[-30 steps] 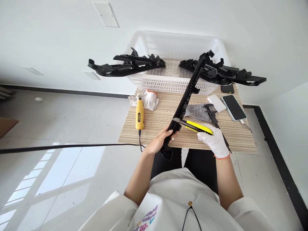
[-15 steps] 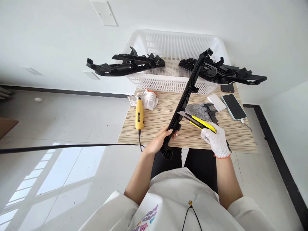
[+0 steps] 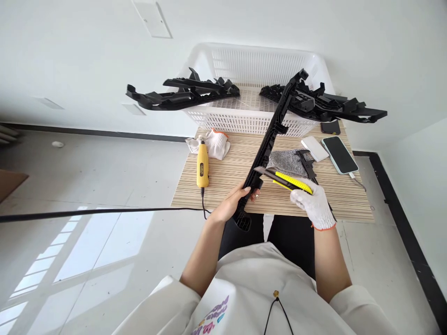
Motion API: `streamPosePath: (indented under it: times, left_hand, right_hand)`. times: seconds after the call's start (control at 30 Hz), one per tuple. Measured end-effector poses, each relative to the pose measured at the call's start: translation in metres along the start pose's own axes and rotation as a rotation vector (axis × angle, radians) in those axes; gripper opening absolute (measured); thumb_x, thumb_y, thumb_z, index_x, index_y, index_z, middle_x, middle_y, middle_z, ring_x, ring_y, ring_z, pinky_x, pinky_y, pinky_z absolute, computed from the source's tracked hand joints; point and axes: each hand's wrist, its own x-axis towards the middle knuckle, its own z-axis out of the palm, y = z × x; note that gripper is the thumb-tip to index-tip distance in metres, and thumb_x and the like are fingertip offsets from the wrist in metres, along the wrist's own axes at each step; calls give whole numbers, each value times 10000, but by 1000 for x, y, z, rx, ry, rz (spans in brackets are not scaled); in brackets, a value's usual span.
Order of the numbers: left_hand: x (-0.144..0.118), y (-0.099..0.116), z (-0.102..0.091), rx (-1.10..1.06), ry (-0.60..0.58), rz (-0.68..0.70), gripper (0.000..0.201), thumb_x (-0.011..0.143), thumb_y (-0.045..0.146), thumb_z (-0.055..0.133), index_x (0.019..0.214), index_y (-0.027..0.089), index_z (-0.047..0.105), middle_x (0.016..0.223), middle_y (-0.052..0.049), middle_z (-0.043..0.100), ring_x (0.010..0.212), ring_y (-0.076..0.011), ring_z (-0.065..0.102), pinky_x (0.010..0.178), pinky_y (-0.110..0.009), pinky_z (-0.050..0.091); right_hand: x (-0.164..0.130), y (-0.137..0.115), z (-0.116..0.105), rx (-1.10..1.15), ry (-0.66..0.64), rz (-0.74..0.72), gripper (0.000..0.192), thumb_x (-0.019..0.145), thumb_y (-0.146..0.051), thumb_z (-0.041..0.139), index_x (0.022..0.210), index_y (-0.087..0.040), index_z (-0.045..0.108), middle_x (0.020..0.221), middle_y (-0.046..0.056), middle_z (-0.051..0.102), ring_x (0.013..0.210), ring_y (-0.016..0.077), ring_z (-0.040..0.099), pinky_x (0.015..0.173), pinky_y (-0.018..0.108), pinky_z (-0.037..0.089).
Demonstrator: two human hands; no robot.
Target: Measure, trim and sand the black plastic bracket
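Mid-trim, I judge — my left hand grips the black strip, my gloved right hand grasps the knife at its edge — more parts wait in the basket.

A small workshop: a little table holds a yellow power tool, and a white basket (far side) carries black plastic parts.

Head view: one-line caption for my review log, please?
Bare left hand grips a long black plastic part; gloved right hand holds a yellow utility knife against it.
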Motion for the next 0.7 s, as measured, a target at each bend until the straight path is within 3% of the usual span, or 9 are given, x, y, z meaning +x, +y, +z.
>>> streamPosePath:
  times: [0.37, 0.47, 0.7]
  left_hand:
    - [0, -2, -2, 3, -31, 16, 359, 932, 450, 583, 1100, 146, 676, 864, -55, 642, 776, -157, 528, 768, -295, 459]
    - [0, -4, -3, 28, -30, 15, 372, 941, 471, 574, 1091, 148, 681, 873, -59, 667, 777, -162, 551, 798, -305, 461]
    - [0, -2, -3, 34, -66, 21, 398, 973, 481, 542, 1187, 165, 655, 1058, -86, 715, 784, -157, 610, 838, -311, 474]
  right_hand:
    - [0, -3, 0, -29, 29, 7, 525, 689, -323, 767, 1185, -157, 712, 601, -29, 612, 466, 79, 456, 414, 199, 318]
    - [0, -4, 2, -48, -22, 33, 539, 666, -310, 785, 1175, -151, 713, 602, -26, 619, 468, 79, 453, 418, 201, 321]
    - [0, -6, 5, -32, -29, 33, 502, 673, -318, 777, 1142, -148, 721, 593, -26, 608, 464, 76, 449, 418, 202, 317]
